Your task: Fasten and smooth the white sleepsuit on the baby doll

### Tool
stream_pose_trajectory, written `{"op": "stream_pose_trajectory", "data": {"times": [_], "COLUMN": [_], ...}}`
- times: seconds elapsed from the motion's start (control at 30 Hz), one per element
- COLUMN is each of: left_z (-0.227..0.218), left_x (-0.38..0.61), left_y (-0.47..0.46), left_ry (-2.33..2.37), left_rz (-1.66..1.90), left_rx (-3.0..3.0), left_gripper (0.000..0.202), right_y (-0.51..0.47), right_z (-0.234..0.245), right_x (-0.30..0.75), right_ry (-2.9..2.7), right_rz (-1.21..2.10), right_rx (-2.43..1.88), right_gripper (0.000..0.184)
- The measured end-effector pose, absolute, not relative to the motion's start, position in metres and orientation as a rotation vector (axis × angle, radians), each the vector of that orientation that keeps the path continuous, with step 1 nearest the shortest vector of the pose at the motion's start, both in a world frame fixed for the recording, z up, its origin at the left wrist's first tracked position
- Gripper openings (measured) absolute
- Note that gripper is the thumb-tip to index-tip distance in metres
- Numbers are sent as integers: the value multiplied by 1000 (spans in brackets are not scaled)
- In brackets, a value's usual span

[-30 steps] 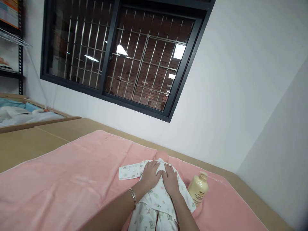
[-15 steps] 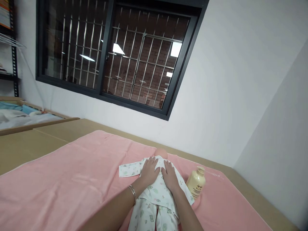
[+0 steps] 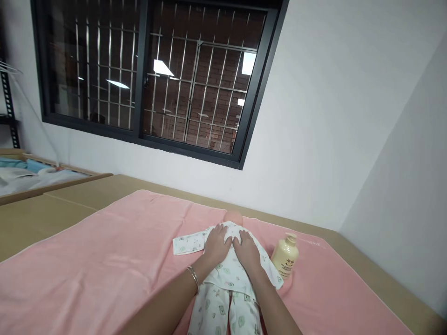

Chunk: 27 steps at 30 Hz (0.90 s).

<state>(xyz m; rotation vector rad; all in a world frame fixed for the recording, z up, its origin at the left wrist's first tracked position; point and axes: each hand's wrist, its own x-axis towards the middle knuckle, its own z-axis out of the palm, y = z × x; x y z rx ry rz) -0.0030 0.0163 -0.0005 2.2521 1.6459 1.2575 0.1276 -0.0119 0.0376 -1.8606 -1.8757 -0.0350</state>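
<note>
A baby doll [image 3: 233,217] lies on a pink towel [image 3: 115,242], its head toward the wall. It wears a white patterned long-sleeved top [image 3: 230,274] and matching trousers [image 3: 211,309]. My left hand [image 3: 217,244] rests flat on the upper left of the top, fingers stretched out. On the upper right of it lies my right hand [image 3: 246,250], also flat, the two thumbs close together. A bangle circles my left wrist. One sleeve [image 3: 189,243] spreads out to the left. Beside the right sleeve stands a pale yellow pump bottle [image 3: 285,257].
The towel covers part of a tan surface [image 3: 26,228] that meets the white wall [image 3: 296,153]. A dark-framed window [image 3: 192,88] with metal bars is above. At the far left, a wooden-edged box [image 3: 38,185] holds white and blue cloths, near a black shelf post [image 3: 9,102].
The camera view has shifted slightly. My hands stay on the doll's top, with the thumbs and fingers moved a little. The bottle and the clothes keep their places.
</note>
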Motion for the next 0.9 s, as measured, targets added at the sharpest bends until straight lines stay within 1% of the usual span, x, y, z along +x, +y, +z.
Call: {"op": "stream_pose_trajectory", "data": {"times": [0.07, 0.17, 0.23, 0.3, 0.4, 0.5, 0.6, 0.67, 0.73, 0.83, 0.9], "left_z": [-2, -2, -2, -3, -5, -7, -10, -12, -12, -12, -12], "left_x": [-4, -4, -4, -3, -3, -4, -6, -7, -8, -10, -11], "left_y": [21, 24, 21, 18, 13, 13, 19, 24, 28, 31, 29], "left_ry": [1577, 1459, 1437, 1475, 1585, 1703, 1718, 1654, 1506, 1258, 1221], "left_rz": [1239, 1271, 1343, 1413, 1432, 1363, 1275, 1266, 1304, 1410, 1468], "left_rx": [2302, 2373, 2363, 2322, 2267, 2226, 2233, 2264, 2331, 2398, 2379], "left_gripper": [44, 39, 36, 32, 30, 36, 45, 46, 41, 35, 32], "right_y": [-2, 7, 4, -3, -17, -22, -15, -7, -2, -2, -8], "right_z": [35, 36, 39, 42, 45, 44, 40, 37, 37, 39, 41], "right_x": [135, 139, 135, 128, 116, 113, 119, 126, 132, 134, 129], "right_ry": [-1960, -2046, -2070, -2051, -1937, -1830, -1842, -1921, -2027, -2140, -2135], "right_rz": [4, 27, -14, -66, -113, -74, -27, 8, 47, 22, -43], "right_rx": [-1799, -1743, -1721, -1735, -1865, -1975, -1931, -1881, -1829, -1718, -1705], "right_gripper": [51, 52, 48, 40, 34, 36, 44, 53, 56, 54, 48]}}
